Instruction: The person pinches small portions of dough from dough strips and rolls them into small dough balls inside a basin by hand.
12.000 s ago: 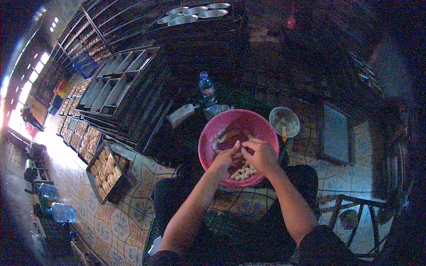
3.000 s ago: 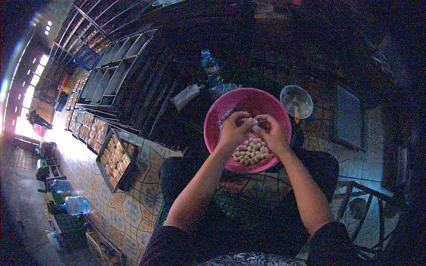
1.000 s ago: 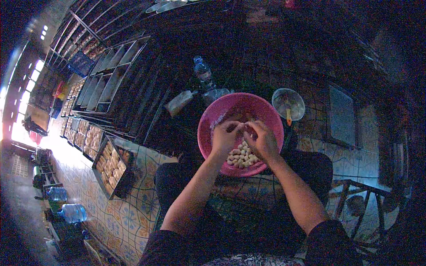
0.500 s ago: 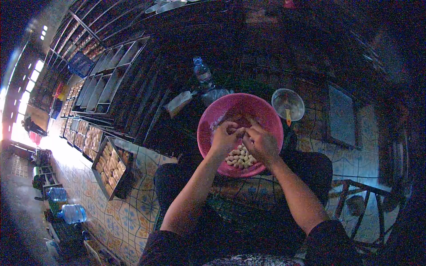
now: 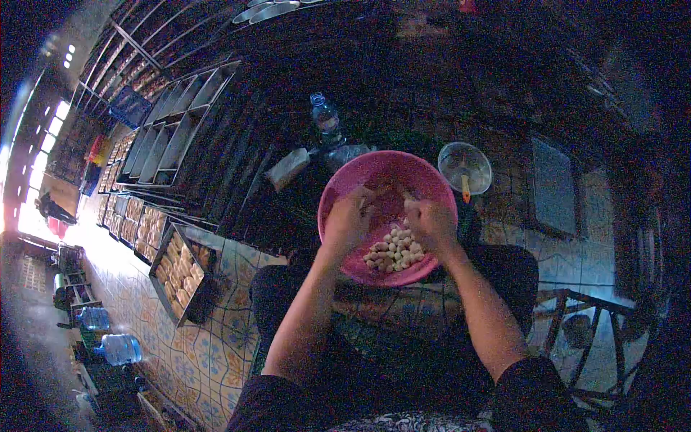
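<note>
A pink plastic basin (image 5: 389, 164) sits between my knees. A heap of small, pale, rounded pieces (image 5: 394, 250) lies in its near part; their kind is not clear. My left hand (image 5: 350, 217) is over the basin's left side, fingers curled in and blurred. Opposite it, my right hand (image 5: 432, 222) is closed above the right edge of the heap, thumb and fingertips drawn together. The two hands are apart. Whatever either hand holds is too small and smeared to make out.
Beyond the basin stand a plastic bottle (image 5: 326, 119) and a white packet (image 5: 287, 168). A metal bowl (image 5: 465, 164) with an orange-tipped handle is to the right. At left are a tray of bread-like pieces (image 5: 178, 273), stacked metal trays (image 5: 162, 147) and a water jug (image 5: 120, 349).
My hands were together over the middle of the basin, fingertips meeting. They have now separated, the left one moving left and the right one slightly right.
</note>
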`<state>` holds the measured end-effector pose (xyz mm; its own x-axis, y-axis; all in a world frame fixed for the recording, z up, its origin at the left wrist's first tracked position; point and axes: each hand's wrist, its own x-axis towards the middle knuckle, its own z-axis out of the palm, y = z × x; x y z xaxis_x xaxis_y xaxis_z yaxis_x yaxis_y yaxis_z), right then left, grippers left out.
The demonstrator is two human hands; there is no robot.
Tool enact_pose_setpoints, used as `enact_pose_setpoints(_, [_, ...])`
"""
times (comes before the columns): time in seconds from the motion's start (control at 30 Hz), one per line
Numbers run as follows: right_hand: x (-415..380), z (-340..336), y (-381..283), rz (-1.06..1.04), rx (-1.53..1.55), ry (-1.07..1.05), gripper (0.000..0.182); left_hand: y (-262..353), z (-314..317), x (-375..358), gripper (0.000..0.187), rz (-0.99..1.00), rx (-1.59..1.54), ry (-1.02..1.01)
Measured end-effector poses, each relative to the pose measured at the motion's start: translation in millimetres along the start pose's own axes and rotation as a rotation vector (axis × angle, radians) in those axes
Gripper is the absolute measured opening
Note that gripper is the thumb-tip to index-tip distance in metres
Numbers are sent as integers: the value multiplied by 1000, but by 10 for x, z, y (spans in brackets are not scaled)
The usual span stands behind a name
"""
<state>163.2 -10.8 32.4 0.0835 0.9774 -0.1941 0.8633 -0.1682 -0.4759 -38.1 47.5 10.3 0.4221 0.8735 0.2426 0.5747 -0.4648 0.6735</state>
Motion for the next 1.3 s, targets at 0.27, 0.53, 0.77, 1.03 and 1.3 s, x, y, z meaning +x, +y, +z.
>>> enact_pose_setpoints(0.27, [122,53,346,-269,463,512,20,-720,518,-306,26,-231,477,-165])
enact_pose_setpoints(0.53, [226,227,542,-271,531,415,18,-806,750,-209,35,-471,42,15])
enact_pose_setpoints(0.77, [31,136,206,-239,384,319,40,-1226,1021,-217,38,-370,91,180])
enact_pose_setpoints(1.03, [82,615,274,-361,321,203,23,-810,781,-230,36,-590,-27,102])
enact_pose_setpoints(1.3, [300,831,161,-307,140,92,21,-515,378,-79,24,-274,466,-100])
